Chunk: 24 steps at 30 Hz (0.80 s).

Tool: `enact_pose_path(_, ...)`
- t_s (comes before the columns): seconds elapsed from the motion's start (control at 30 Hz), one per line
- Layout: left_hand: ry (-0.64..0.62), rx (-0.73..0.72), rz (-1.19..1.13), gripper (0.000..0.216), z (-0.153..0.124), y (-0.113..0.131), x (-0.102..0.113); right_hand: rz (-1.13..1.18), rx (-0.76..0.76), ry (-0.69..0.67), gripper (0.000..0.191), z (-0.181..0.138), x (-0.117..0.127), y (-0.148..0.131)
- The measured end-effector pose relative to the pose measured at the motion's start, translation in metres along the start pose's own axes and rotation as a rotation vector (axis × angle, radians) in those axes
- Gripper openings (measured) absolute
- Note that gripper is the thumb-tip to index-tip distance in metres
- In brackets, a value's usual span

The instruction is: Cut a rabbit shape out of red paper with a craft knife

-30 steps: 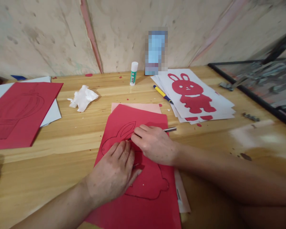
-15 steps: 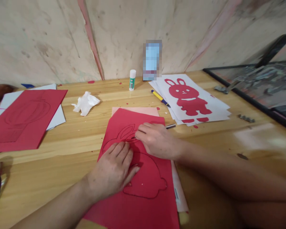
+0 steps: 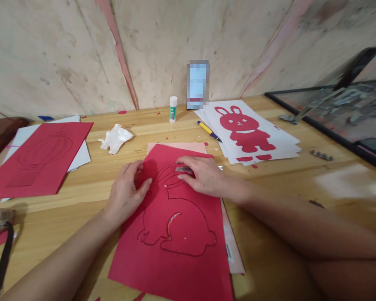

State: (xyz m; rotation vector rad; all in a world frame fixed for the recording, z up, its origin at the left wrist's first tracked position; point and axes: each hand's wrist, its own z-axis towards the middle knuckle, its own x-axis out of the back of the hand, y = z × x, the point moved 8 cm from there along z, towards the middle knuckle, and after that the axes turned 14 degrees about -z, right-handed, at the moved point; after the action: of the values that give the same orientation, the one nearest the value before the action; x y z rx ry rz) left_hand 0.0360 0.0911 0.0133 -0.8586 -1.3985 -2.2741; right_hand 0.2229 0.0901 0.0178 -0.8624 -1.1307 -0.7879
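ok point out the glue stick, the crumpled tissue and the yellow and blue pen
Glue stick [image 3: 173, 111], head view, on its green label.
Crumpled tissue [image 3: 116, 139], head view, on its middle.
Yellow and blue pen [image 3: 208, 131], head view, on its barrel.

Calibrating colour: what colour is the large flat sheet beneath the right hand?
Red. The large flat red sheet shows best in the head view.

Table [image 3: 90, 179], front centre: rabbit sheet [image 3: 188, 221] on a backing sheet [image 3: 233, 259]; left hand [image 3: 124, 191] at its left edge, right hand [image 3: 204, 175] with blade [image 3: 184, 169] over upper right. Left: lantern sheet [image 3: 44, 154] atop papers [image 3: 82, 157]. Behind, left to right: tissue [image 3: 116, 138], glue stick [image 3: 173, 109], pen [image 3: 209, 131], paper stack [image 3: 282, 147] bearing a rabbit cutout [image 3: 250, 141].
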Motion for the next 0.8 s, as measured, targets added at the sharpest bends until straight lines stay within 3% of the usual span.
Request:
enact_pose_path(0.13, 0.002, 0.057, 0.017, 0.049, -0.001, -0.008, -0.002, -0.013, 0.13, -0.052, 0.016, -0.002, -0.007, -0.02)
enact_pose_path(0.23, 0.033, -0.025, 0.107, 0.05, -0.001, 0.003, 0.0, -0.083, 0.21, -0.075, 0.021, -0.004, -0.008, -0.037)
enact_pose_path(0.33, 0.026, -0.162, 0.162, 0.048, -0.005, 0.021, -0.002, -0.12, 0.207, -0.085, 0.03, -0.005, -0.003, -0.042)
enact_pose_path(0.47, 0.026, -0.201, 0.146, 0.051, -0.008, 0.027, -0.005, -0.151, 0.146, -0.131, 0.028, -0.001, 0.002, -0.037)
enact_pose_path(0.8, 0.035, 0.109, -0.044, 0.073, -0.005, -0.007, -0.008, -0.147, 0.102, -0.269, 0.025, 0.001, 0.002, -0.042)
